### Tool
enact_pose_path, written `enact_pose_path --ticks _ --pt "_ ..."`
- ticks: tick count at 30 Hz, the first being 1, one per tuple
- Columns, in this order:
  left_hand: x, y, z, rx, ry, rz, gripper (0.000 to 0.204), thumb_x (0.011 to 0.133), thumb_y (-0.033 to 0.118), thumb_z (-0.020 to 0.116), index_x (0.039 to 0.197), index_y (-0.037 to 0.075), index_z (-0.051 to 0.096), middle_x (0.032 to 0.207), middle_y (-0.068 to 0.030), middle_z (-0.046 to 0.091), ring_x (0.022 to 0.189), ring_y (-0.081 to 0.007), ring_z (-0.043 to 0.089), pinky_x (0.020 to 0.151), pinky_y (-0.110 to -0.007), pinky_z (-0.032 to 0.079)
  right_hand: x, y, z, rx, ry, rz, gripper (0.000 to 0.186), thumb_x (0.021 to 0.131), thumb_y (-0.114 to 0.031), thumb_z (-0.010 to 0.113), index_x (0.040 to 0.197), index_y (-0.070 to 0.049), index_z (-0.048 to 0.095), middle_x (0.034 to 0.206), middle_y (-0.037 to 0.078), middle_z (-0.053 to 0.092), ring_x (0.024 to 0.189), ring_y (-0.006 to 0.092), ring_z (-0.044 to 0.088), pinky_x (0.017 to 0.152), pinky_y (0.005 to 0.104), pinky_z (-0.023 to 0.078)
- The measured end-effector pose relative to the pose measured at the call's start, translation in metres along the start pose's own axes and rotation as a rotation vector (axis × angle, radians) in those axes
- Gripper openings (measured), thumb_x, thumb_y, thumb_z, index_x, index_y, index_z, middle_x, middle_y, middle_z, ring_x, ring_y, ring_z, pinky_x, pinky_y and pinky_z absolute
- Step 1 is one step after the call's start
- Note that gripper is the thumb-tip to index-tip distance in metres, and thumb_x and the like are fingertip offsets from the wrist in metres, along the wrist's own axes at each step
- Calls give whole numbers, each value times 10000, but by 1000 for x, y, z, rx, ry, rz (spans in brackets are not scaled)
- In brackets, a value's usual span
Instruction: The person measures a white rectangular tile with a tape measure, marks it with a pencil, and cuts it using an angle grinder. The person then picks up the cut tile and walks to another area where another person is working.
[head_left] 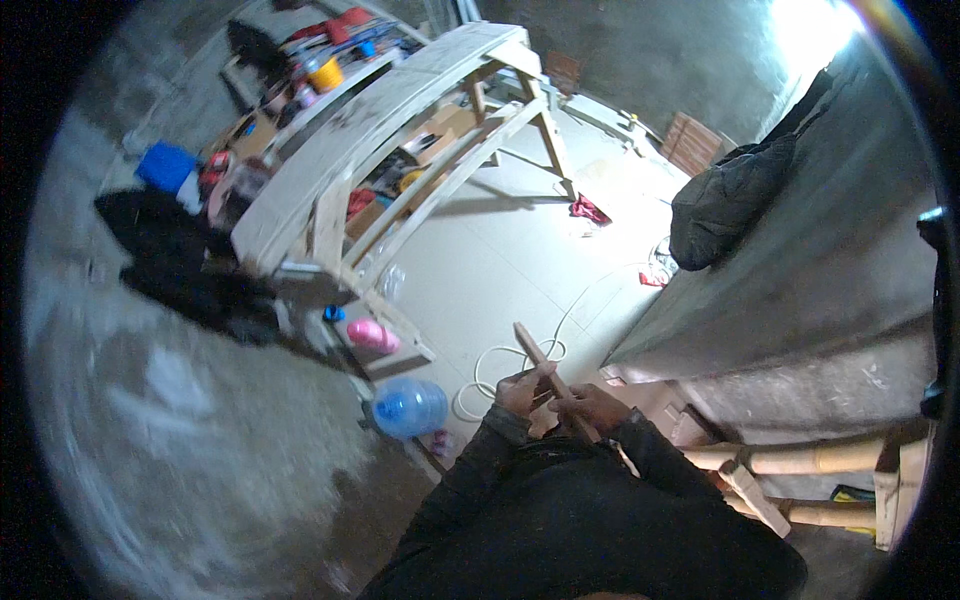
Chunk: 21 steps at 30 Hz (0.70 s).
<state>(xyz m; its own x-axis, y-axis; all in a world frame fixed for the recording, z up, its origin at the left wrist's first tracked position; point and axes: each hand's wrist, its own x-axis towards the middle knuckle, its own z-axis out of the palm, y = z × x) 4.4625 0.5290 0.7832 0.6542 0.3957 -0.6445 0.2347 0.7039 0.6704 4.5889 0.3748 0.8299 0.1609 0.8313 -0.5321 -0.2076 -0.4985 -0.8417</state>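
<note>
A narrow, flat strip of wood (531, 345) slants in front of my body, its far end pointing away and slightly left. My left hand (523, 391) is closed at the strip's left side, fingertips against its edge. Lower down, my right hand (597, 407) grips the same strip from the right, thumb and fingers around it. The strip's near end runs down toward my dark clothing, where it is partly hidden. A loop of pale cable (484, 386) lies on the tiled floor just beyond my left hand.
A long wooden bench (385, 120) stands ahead to the left, with boxes and clutter beneath. A blue water jug (410, 407) and a pink bottle (373, 335) are at left. Dark cloth (725, 205) hangs at right. Wooden poles (825, 458) stand low at right.
</note>
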Motion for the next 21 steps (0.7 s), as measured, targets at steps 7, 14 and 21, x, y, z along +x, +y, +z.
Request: enact_pose_path --ticks 7,14,21 --pt "195 114 123 158 -228 -251 239 906 210 823 1034 19 759 897 -53 741 759 -172 723 695 -318 610 62 -50 -137 596 306 -12 371 1028 -359 675 1000 10 698 830 64 666 737 176 640 672 330 492" --pt "360 221 237 239 -362 -369 227 958 339 762 944 127 682 826 16 682 743 -133 673 693 -320 583 154 -120 -293 799 555 -103 286 972 -296 752 962 -13 708 789 46 645 672 152 623 614 301 471" --pt "478 313 320 316 -534 -447 340 991 276 728 1223 32 680 1136 -93 732 1133 -228 698 1023 -408 566 201 -175 -423 637 653 -145 382 927 -326 815 1065 15 715 811 13 669 672 93 570 599 268 442"
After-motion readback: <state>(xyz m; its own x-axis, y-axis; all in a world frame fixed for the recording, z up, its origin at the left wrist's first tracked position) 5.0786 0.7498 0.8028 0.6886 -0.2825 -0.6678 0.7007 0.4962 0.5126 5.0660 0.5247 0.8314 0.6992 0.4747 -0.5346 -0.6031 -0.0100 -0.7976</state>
